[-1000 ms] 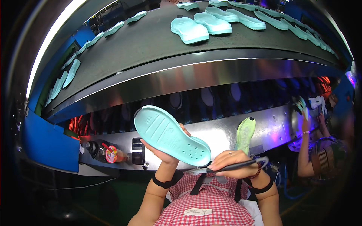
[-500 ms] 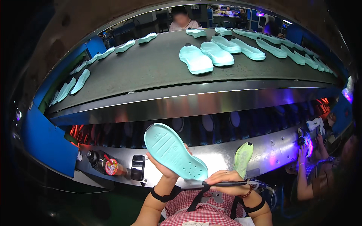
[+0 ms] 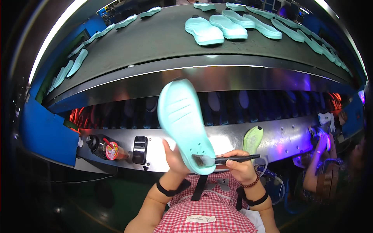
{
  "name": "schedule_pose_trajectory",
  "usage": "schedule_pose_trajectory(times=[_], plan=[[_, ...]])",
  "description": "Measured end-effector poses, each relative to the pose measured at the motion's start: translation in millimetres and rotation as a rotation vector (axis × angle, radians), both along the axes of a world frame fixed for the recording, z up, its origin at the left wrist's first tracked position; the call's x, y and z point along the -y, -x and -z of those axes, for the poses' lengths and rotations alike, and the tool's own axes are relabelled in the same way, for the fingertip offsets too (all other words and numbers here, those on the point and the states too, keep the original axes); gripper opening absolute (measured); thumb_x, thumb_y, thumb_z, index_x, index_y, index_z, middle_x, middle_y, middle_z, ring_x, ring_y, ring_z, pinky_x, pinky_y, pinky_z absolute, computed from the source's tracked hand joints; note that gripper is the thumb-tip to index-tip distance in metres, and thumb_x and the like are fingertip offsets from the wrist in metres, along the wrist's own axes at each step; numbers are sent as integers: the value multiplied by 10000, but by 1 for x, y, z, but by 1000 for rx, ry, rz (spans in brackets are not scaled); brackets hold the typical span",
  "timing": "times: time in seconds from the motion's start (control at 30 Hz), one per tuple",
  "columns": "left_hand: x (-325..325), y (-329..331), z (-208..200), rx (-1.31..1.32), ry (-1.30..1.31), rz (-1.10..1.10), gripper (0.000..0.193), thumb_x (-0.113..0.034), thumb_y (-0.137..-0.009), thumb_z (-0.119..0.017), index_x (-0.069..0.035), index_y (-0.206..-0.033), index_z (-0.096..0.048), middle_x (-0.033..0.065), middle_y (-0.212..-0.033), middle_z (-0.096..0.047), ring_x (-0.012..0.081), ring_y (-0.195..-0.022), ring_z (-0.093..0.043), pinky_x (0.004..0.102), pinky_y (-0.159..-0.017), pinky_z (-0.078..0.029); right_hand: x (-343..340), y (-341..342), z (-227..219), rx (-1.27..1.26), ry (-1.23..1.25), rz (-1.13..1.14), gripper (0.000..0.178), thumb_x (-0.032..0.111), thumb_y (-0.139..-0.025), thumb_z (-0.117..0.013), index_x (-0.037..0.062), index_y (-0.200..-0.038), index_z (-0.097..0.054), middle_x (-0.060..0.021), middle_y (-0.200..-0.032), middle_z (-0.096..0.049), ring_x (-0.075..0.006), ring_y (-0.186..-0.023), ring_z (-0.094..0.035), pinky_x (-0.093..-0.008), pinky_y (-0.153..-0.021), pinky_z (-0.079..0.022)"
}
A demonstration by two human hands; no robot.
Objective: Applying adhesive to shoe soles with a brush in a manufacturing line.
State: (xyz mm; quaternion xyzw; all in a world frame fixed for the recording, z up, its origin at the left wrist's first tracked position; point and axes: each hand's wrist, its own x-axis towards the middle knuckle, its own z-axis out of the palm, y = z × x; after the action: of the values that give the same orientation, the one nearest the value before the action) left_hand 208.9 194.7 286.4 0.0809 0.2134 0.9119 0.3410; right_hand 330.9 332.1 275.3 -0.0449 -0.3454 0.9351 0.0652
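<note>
In the head view, a pale-blue sole is held at the centre of the frame, long and blurred, its patterned face turned to the camera and its rounded lower end near the checked apron. Compared with half a second earlier, it is swung more upright and raised higher in the frame. The brush is shifted too: its bristles, seen at the lower rim of the sole in the earlier pictures, are now brought over the face, beside the small holes. By judgement, the work is thus moved from the rim onto the face; whether the bristles are pressed down cannot be told.

The brush handle is pinched between the thumb and fingers of the right hand, right of the sole. The left hand is placed at the sole's lower left edge, its thumb spread away; its fingers are hidden behind the sole, so their grip cannot be told.

A yellow-green sole is laid on the metal bench, right of centre. Across the top of the frame, more pale-blue soles are spread over the dark belt.
</note>
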Motion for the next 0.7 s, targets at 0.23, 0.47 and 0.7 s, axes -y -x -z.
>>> schedule_pose_trajectory(times=[0.23, 0.47, 0.7], plan=[[19, 18, 58, -116, -100, 403, 626, -343, -848, -492, 10, -1313, -268, 174, -1188, -480, 216, -1045, -528, 348, -887, -437, -3, -10, -31, -33, -741, -159, 259, -61, -719, -639, -30, -975, -614, -142, -960, -633, -163, -835, -617, -246, -758, -491], [37, 32, 32, -58, 53, 632, 464, -239, -838, -547, 19, -1205, -428, 126, -1045, -564, 159, -879, -595, 283, -747, -503, 5, 14, -49, -293, -1190, -335, 201, -24, -698, -670, -3, -895, -640, -155, -918, -642, -227, -850, -635, -292, -730, -511], [15, 29, 24, -135, 167, 745, 345, -248, -813, -578, 10, -1038, -535, 73, -930, -594, 131, -799, -592, 252, -682, -488, 29, 8, -36, 5, -1137, -42, 220, -62, -624, -688, 12, -829, -654, -144, -854, -655, -235, -784, -649, -301, -711, -509]])
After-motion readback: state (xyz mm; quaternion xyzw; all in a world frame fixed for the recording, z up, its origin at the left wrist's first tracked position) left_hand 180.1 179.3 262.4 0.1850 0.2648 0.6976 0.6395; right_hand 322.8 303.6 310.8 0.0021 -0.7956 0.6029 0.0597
